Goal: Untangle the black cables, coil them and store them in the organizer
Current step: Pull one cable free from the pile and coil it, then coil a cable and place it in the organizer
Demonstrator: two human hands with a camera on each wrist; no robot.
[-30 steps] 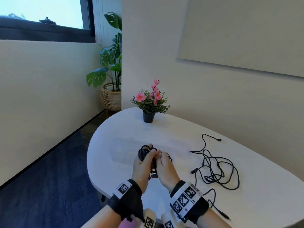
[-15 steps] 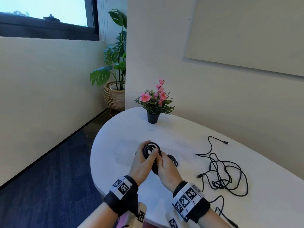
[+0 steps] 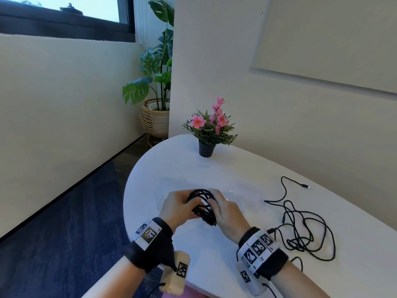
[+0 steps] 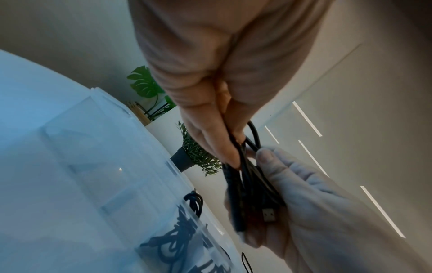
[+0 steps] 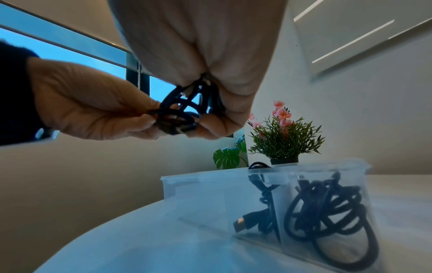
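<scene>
Both hands hold one coiled black cable (image 3: 202, 204) above the white table (image 3: 236, 168). My left hand (image 3: 179, 208) pinches the coil's left side, and my right hand (image 3: 225, 211) grips its right side with curled fingers. The left wrist view shows the coil (image 4: 247, 177) with a USB plug (image 4: 268, 215) lying in the right palm. In the right wrist view the coil (image 5: 184, 110) hangs above a clear plastic organizer (image 5: 198, 186), whose compartments hold coiled black cables (image 5: 327, 208). A loose tangled black cable (image 3: 300, 222) lies on the table to the right.
A small black pot of pink flowers (image 3: 209, 130) stands at the table's far side. A large leafy plant in a wicker basket (image 3: 154, 117) is on the floor by the wall. The table's rounded edge (image 3: 126, 201) drops to dark carpet on the left.
The coil has been turned between both hands and now shows as a wider ring. The head view has shifted left, so the loose cable sits further right in frame.
</scene>
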